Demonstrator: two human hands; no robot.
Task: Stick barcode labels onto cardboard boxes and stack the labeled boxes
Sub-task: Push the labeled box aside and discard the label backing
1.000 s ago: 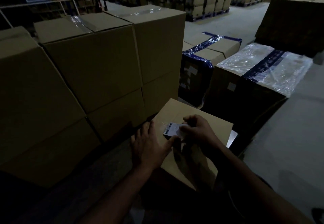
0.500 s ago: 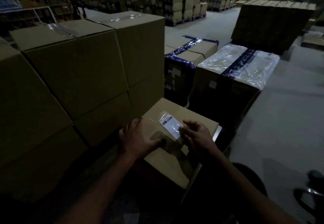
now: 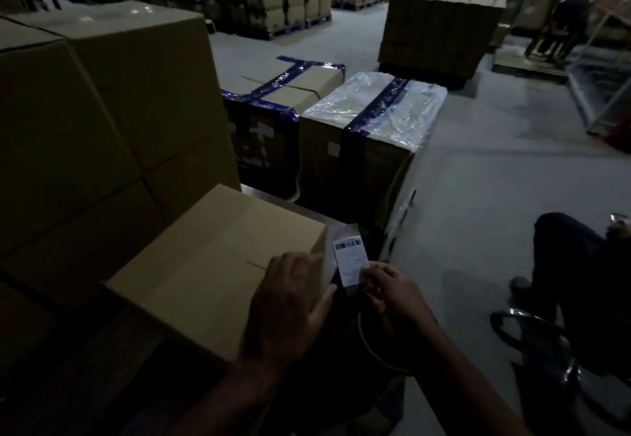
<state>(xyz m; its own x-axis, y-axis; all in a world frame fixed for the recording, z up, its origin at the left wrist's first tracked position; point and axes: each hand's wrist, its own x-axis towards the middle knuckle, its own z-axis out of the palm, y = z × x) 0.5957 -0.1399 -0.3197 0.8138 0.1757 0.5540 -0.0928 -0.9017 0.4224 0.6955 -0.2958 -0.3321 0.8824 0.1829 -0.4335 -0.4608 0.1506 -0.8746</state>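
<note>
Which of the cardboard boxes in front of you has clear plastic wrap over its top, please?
The plastic-wrapped box on the floor, right of the blue-taped box; the others show bare cardboard tops.

The white barcode label, held over the top of the brown cardboard box a second ago, is now off its right edge, pinched in the right hand. The left hand has shifted to the box's near right corner, fingers spread flat. The camera has swung right.
</note>
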